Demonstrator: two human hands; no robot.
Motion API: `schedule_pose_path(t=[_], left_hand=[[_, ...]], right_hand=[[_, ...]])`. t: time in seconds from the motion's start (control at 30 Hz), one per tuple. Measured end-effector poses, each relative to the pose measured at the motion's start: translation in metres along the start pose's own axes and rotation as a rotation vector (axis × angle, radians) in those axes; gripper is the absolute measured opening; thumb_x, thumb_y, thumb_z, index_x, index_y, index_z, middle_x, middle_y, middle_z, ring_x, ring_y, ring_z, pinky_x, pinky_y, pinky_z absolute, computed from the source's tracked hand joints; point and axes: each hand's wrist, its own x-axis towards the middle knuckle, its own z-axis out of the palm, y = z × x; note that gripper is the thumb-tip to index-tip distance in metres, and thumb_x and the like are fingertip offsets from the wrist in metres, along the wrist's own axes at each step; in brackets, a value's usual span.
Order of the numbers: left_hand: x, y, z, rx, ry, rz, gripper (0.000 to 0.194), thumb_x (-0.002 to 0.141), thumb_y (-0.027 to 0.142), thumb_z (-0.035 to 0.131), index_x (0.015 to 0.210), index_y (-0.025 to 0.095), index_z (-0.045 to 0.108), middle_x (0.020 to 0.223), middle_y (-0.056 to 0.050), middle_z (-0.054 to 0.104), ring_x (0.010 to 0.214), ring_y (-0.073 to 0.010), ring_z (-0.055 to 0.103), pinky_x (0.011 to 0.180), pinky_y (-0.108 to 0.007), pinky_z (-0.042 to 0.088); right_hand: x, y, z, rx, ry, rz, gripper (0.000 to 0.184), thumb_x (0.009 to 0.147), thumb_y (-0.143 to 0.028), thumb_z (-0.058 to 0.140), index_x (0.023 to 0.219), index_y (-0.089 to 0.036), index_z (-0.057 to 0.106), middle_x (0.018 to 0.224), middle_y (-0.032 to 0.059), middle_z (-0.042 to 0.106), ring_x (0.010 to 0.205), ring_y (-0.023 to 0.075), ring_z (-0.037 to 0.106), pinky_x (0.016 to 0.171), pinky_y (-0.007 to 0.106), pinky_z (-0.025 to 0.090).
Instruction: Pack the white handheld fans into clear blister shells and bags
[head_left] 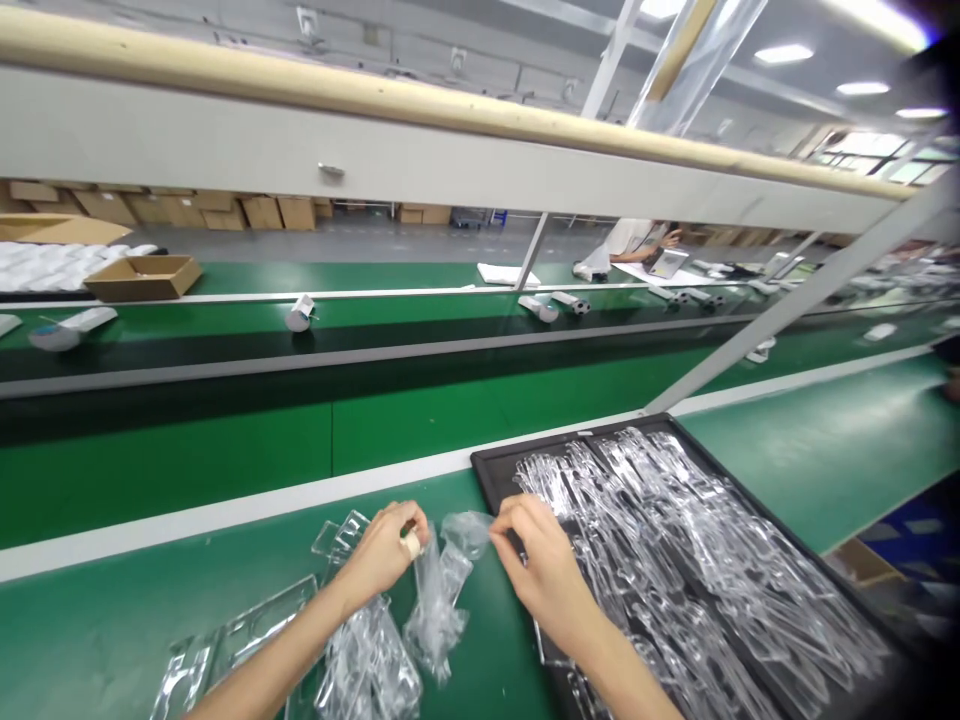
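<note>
My left hand [390,545] is closed, its thumb and fingers pinched at the left edge of a crumpled clear plastic bag [442,590]. A pale wrap circles one of its digits. On the other side, my right hand [538,560] pinches the bag's upper right corner between thumb and fingertips. The bag hangs just above the green bench and seems to have a clear piece inside. Below my left forearm lie more bagged clear parts [371,665] and loose transparent plastic parts [255,620]. Right of my right hand, a black tray [484,465] holds many transparent plastic parts [675,540].
Beyond the bench [67,630] runs a dark conveyor belt [420,335] carrying white devices [300,313]. An open cardboard box [142,278] stands at the far left. A slanted white post [750,330] rises behind the tray. Across the line, a person's arm [656,243] shows.
</note>
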Motion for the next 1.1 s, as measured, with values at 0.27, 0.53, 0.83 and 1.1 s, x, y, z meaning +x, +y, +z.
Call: schedule_pose_path(t=[0.27, 0.53, 0.83, 1.1], left_hand=[[-0.060, 0.041, -0.070, -0.877, 0.078, -0.084, 0.026, 0.073, 0.040, 0.066, 0.068, 0.019, 0.051, 0.118, -0.009, 0.061, 0.105, -0.0247, 0.056, 0.080, -0.031, 0.041], [-0.069, 0.032, -0.095, -0.897, 0.335, -0.082, 0.028, 0.071, 0.040, 0.068, 0.069, 0.020, 0.048, 0.075, 0.000, 0.066, 0.081, -0.0175, 0.057, 0.075, -0.028, 0.038], [-0.100, 0.016, -0.088, -0.851, 0.286, -0.178, 0.036, 0.072, 0.050, 0.064, 0.091, 0.023, 0.051, 0.059, 0.006, 0.047, 0.055, -0.0109, 0.039, 0.054, -0.022, 0.031], [-0.097, -0.001, -0.051, -0.289, 0.073, -0.168, 0.042, 0.076, 0.053, 0.053, 0.054, 0.019, 0.042, 0.061, 0.002, 0.041, 0.061, -0.0146, 0.039, 0.056, -0.026, 0.028]], right_hand=[[0.017, -0.040, -0.008, 0.128, 0.014, -0.028, 0.013, 0.088, -0.011, 0.044, 0.080, -0.021, 0.047, 0.081, 0.0013, 0.055, 0.076, 0.0156, 0.052, 0.069, 0.029, 0.039], [0.025, -0.068, 0.036, 0.275, -0.175, 0.186, 0.011, 0.086, -0.013, 0.044, 0.089, -0.022, 0.050, 0.071, -0.0039, 0.051, 0.057, 0.0112, 0.047, 0.055, 0.023, 0.036], [0.004, -0.094, 0.037, 0.460, -0.175, 0.338, 0.014, 0.083, -0.014, 0.046, 0.075, -0.022, 0.055, 0.074, -0.0017, 0.055, 0.066, 0.0120, 0.051, 0.060, 0.023, 0.039], [-0.035, -0.070, 0.093, 0.707, -0.106, 0.663, 0.015, 0.083, -0.031, 0.045, 0.089, -0.020, 0.054, 0.064, -0.0022, 0.059, 0.049, 0.0143, 0.059, 0.042, 0.023, 0.043]])
